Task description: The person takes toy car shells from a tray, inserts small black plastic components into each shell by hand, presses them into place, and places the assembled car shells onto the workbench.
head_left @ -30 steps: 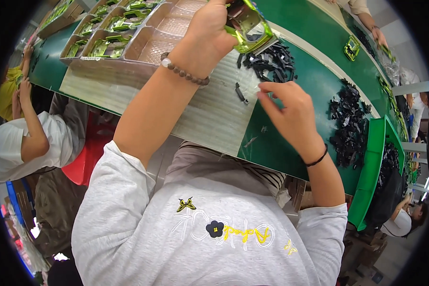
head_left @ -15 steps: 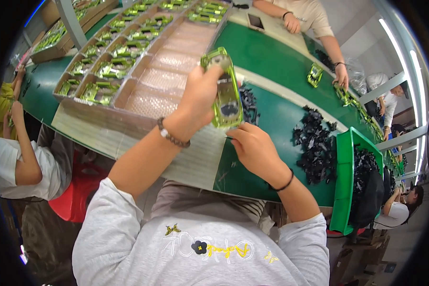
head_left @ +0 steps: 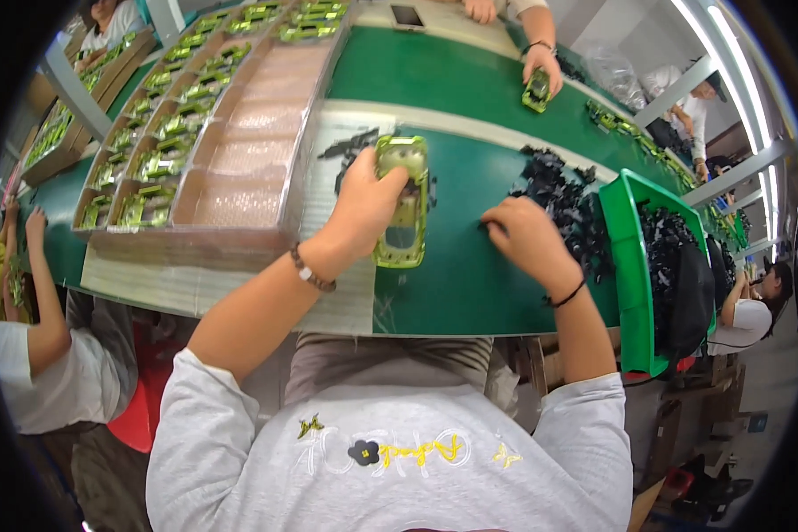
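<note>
My left hand (head_left: 361, 206) is closed around a bright green plastic housing (head_left: 402, 246), its thumb lying across the front. The oblong housing has an opening near its lower end and stands almost upright above the green mat. To the right, my right hand (head_left: 525, 238) is closed in a pinch, with a small black piece (head_left: 483, 227) just showing at its fingertips. Beyond that hand lies a loose pile of black plastic pieces (head_left: 585, 222). More dark pieces (head_left: 350, 146) are scattered behind my left hand, partly hidden by it.
A divided tray (head_left: 239, 232) at left holds several green housings, with bubble-lined compartments on its right side. A green bin (head_left: 631, 293) of black pieces stands at right. Across the table, a co-worker's hand (head_left: 541, 62) holds another housing. A phone (head_left: 407, 17) lies at the back.
My right hand has moved right, away from the housing, toward the black pile. The housing in my left hand has turned more upright and come lower. The co-worker has picked up a green housing.
</note>
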`<action>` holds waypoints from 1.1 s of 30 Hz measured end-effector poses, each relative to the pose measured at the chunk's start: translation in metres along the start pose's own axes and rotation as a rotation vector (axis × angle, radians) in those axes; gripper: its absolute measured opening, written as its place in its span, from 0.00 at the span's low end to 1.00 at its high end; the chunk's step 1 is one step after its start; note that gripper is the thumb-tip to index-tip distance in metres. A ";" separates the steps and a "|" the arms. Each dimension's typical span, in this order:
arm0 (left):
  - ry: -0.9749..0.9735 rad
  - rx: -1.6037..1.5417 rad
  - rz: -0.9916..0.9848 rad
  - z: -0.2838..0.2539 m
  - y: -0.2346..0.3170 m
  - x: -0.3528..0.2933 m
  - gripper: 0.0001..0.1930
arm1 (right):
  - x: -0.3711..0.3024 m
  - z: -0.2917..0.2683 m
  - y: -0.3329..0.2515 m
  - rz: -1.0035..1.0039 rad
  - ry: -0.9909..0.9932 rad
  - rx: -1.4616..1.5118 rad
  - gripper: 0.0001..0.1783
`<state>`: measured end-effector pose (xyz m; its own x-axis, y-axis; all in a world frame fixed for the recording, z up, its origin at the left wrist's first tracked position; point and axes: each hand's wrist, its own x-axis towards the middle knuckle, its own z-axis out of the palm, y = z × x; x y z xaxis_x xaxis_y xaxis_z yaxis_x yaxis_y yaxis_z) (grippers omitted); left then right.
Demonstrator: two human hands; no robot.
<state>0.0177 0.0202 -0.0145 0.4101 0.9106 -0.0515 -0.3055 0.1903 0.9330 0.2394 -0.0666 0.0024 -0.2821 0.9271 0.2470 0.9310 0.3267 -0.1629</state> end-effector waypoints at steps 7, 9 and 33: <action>-0.017 0.361 0.165 0.002 -0.024 -0.003 0.12 | 0.036 -0.019 -0.045 0.076 0.393 0.350 0.06; 0.003 0.428 0.163 0.007 -0.017 -0.011 0.13 | 0.048 -0.010 -0.056 -0.158 0.480 0.112 0.09; -0.074 0.812 0.135 0.012 0.027 -0.023 0.21 | 0.082 -0.024 -0.010 0.365 -0.242 0.854 0.11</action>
<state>0.0100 -0.0003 0.0160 0.4787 0.8746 0.0765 0.3481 -0.2690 0.8980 0.2121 0.0016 0.0477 -0.1376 0.9799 -0.1446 0.5145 -0.0540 -0.8558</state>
